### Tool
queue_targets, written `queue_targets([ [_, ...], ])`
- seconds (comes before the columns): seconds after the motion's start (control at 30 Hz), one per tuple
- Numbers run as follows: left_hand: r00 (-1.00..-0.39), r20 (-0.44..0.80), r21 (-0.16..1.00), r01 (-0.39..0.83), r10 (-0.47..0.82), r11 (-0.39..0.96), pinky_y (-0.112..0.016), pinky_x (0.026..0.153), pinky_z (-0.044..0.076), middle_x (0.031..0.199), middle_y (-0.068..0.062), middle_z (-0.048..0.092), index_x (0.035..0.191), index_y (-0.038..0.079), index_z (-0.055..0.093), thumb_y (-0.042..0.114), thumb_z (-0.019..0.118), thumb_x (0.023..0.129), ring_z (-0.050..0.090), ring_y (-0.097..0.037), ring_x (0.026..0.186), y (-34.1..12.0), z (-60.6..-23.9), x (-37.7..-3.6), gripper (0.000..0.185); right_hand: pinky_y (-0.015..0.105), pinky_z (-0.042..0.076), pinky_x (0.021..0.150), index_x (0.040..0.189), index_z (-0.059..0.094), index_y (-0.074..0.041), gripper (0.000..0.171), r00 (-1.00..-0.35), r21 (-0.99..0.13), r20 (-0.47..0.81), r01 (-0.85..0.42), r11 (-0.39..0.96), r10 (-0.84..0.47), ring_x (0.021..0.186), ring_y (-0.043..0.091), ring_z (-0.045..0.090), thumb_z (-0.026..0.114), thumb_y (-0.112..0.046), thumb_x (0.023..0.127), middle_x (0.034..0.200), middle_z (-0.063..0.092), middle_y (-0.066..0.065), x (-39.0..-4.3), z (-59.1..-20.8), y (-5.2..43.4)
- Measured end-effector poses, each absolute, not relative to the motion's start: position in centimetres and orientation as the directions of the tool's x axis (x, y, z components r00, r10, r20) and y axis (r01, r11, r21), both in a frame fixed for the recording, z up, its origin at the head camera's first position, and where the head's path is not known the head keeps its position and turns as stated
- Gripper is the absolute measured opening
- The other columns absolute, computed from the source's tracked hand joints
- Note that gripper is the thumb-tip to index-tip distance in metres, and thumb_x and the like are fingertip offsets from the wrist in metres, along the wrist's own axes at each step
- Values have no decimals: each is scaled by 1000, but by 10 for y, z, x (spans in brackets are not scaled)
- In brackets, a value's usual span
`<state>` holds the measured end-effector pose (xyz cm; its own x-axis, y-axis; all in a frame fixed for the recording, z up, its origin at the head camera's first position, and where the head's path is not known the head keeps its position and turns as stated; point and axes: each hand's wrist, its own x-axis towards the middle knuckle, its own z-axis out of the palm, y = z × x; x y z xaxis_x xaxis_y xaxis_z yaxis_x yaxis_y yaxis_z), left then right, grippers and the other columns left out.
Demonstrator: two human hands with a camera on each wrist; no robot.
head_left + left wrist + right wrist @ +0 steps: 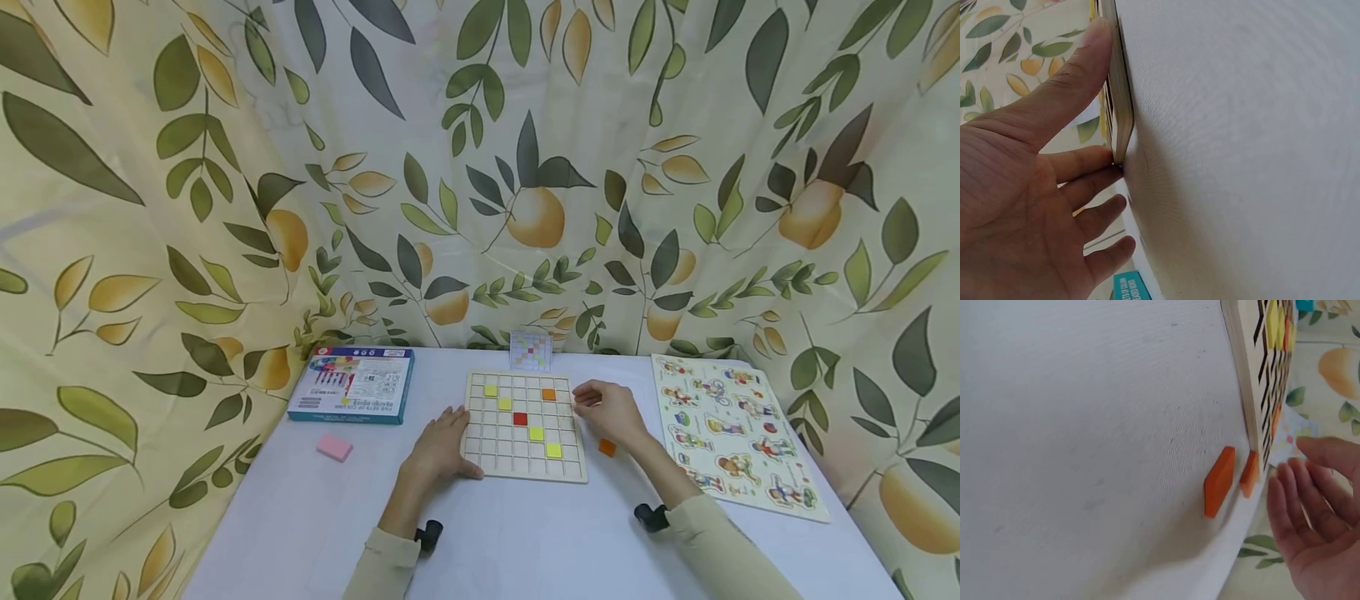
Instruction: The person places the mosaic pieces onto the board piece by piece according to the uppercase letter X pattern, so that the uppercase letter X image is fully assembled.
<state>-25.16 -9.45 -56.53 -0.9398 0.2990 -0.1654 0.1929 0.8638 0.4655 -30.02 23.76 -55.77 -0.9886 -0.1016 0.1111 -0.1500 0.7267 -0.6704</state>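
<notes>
A square wooden grid board (pixel 491 452) lies on the table with yellow, red and orange square tiles in some cells; a red tile (pixel 520 419) sits near the middle. My left hand (pixel 441 446) rests at the board's near left corner, thumb along the near edge and fingertips touching the left side. My right hand (pixel 609 410) hovers beside the far right corner, fingers loosely bent; nothing shows between thumb and fingers in the right wrist view. Under it, an orange tile (pixel 1219 482) lies on the table, with another orange piece (pixel 1249 474) closer to the board.
A small pattern card (pixel 531 351) with coloured squares stands behind the board. On the left are a blue-edged game box (pixel 352 385) and a pink block (pixel 334 447). A picture puzzle board (pixel 731 429) lies at the right. A leaf-patterned curtain (pixel 540 275) hangs behind the table.
</notes>
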Motion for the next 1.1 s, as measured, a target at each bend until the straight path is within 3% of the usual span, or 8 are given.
queue_targets([
  [0.37, -943, -157, 464, 190, 292, 865, -53, 128, 24, 167, -13, 36, 158, 3, 43, 41, 99, 67, 25, -33, 158, -97, -565, -251, 113, 42, 60, 86, 115, 74, -2, 33, -984, -606, -55, -102, 789, -170, 94, 21, 68, 83, -8, 83, 103, 74, 5, -267, -554, 260],
  [0.53, -943, -157, 469, 190, 293, 863, -53, 128, 24, 167, -13, 36, 158, 3, 43, 41, 99, 67, 25, -33, 158, -97, -565, -251, 113, 39, 58, 80, 112, 74, -3, 38, -983, -539, -85, -93, 837, -164, 88, 19, 65, 85, -8, 76, 98, 72, 4, -255, -552, 269],
  [0.8, -943, -152, 476, 194, 297, 858, -53, 128, 23, 168, -13, 35, 158, 2, 42, 41, 98, 67, 25, -33, 158, -98, -562, -250, 114, 34, 52, 68, 109, 74, -4, 39, -986, -491, -60, -108, 864, -157, 78, 16, 60, 83, -2, 71, 87, 68, 1, -249, -554, 273],
  [1.1, -939, -160, 468, 198, 303, 861, -52, 128, 24, 168, -13, 35, 158, 3, 41, 42, 98, 68, 25, -33, 158, -95, -565, -251, 114, 35, 57, 71, 120, 70, -3, 46, -989, -539, -18, -113, 835, -145, 80, 17, 64, 84, -5, 76, 92, 71, 3, -253, -553, 274],
])
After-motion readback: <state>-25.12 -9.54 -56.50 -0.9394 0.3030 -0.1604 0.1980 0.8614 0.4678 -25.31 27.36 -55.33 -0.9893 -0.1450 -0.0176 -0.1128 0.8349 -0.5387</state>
